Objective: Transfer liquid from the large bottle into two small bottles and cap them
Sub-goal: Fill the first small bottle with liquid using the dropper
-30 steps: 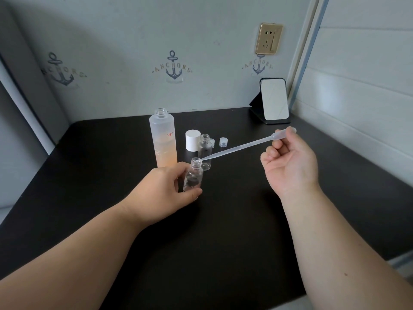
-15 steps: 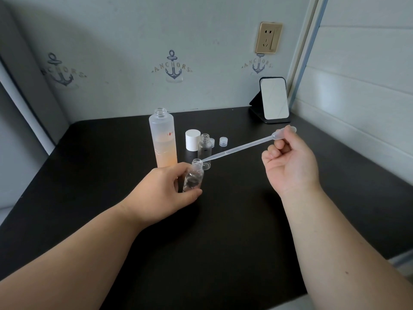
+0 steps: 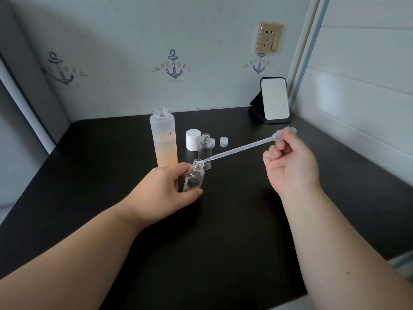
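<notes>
Clear small cap (image 3: 211, 141) sits half hidden behind second small bottle (image 3: 205, 148).

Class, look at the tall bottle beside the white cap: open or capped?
Open: the tall bottle shows a bare neck, while the white cap stands apart on the table.

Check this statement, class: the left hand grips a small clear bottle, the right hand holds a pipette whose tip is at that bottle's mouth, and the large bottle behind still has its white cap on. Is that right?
Not quite. The head view shows the large bottle uncapped, its neck open; the white cap stands on the table beside it. The rest holds: the left hand grips the small clear bottle, and the right hand holds the pipette with its tip at that bottle's mouth.
</notes>
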A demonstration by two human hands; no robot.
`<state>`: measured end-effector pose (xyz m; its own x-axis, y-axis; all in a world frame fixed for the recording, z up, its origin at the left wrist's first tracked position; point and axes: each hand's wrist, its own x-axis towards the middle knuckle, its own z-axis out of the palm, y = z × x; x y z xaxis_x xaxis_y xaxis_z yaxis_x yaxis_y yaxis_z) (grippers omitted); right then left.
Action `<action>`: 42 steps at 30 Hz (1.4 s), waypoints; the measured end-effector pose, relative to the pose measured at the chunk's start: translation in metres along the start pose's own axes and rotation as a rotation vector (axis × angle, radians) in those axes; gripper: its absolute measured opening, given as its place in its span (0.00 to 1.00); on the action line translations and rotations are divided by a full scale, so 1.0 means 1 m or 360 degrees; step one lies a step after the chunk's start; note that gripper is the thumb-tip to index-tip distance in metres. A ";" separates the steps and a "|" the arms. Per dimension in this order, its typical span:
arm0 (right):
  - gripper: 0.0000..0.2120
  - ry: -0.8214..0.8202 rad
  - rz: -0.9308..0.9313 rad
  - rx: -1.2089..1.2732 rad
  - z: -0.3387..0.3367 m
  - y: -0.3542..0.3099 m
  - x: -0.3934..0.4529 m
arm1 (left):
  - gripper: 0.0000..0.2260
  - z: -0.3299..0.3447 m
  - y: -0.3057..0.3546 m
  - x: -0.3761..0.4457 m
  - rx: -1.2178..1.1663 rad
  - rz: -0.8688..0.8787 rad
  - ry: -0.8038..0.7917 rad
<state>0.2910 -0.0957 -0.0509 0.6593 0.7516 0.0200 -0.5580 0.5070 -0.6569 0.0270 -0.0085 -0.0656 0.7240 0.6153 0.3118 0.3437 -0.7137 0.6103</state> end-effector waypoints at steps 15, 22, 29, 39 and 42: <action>0.18 0.0028 -0.0022 -0.0023 0.003 0.000 -0.002 | 0.09 0.000 0.000 0.000 -0.0001 -0.0011 0.0001; 0.19 0.0001 -0.0074 -0.0138 0.003 0.001 -0.001 | 0.08 -0.001 0.002 0.000 0.0012 -0.0034 -0.0008; 0.17 0.0122 -0.0025 -0.0225 0.002 0.002 -0.001 | 0.09 -0.001 0.003 0.000 0.0008 -0.0091 -0.0018; 0.15 0.0128 0.0083 0.0003 -0.002 0.002 0.001 | 0.17 0.000 -0.002 0.001 0.0021 -0.0164 -0.0042; 0.15 0.0121 0.0093 0.0027 -0.002 0.002 0.001 | 0.15 -0.003 -0.004 -0.002 -0.0177 -0.0082 0.0198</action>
<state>0.2919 -0.0951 -0.0536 0.6612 0.7464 -0.0758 -0.6049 0.4707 -0.6423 0.0225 -0.0061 -0.0668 0.6250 0.6917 0.3619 0.3052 -0.6432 0.7023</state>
